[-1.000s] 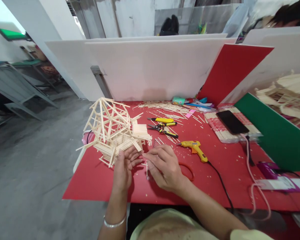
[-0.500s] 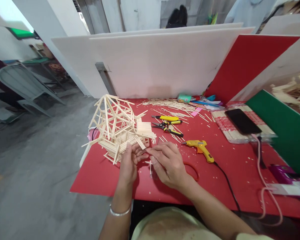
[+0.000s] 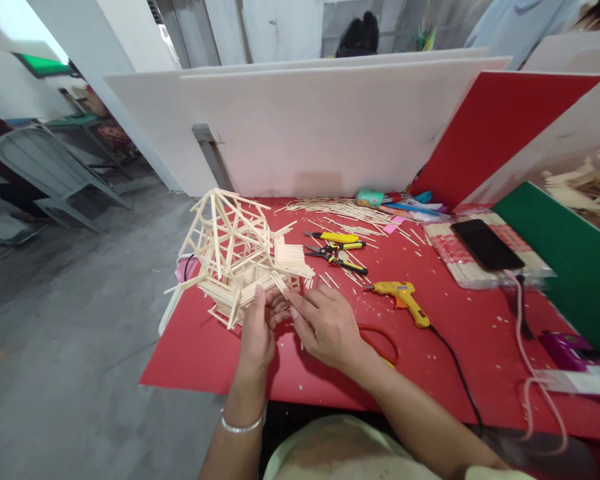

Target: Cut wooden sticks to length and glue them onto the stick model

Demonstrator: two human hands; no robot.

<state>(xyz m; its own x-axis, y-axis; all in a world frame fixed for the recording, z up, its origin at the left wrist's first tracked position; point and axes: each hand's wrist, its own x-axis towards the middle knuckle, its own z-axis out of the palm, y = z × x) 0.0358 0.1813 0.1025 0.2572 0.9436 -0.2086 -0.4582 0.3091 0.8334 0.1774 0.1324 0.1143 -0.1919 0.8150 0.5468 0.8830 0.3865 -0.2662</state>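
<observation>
A house-like model built of thin wooden sticks (image 3: 230,230), with an open roof frame, stands at the left of the red tabletop. My left hand (image 3: 259,327) grips its near lower edge, thumb upright on the front and fingers curled behind. A short strip of sticks (image 3: 279,283) slants out from the model between my hands. My right hand (image 3: 327,325) is closed, with its thumb and fingertips pinched at the lower end of this strip. Its fingers partly cover the contact. Under my right wrist lies a red-handled tool (image 3: 387,340), partly hidden.
A yellow glue gun (image 3: 400,297) with a black cord lies to the right. Beyond are black-and-yellow cutters (image 3: 337,257), a yellow utility knife (image 3: 335,237) and loose sticks (image 3: 340,208). A phone (image 3: 486,245) rests on packed sticks. White boards (image 3: 305,127) stand behind.
My right hand has moved slightly left and up, bringing its fingertips onto the slanted strip. More of the red-handled tool shows. My left hand keeps its grip on the model.
</observation>
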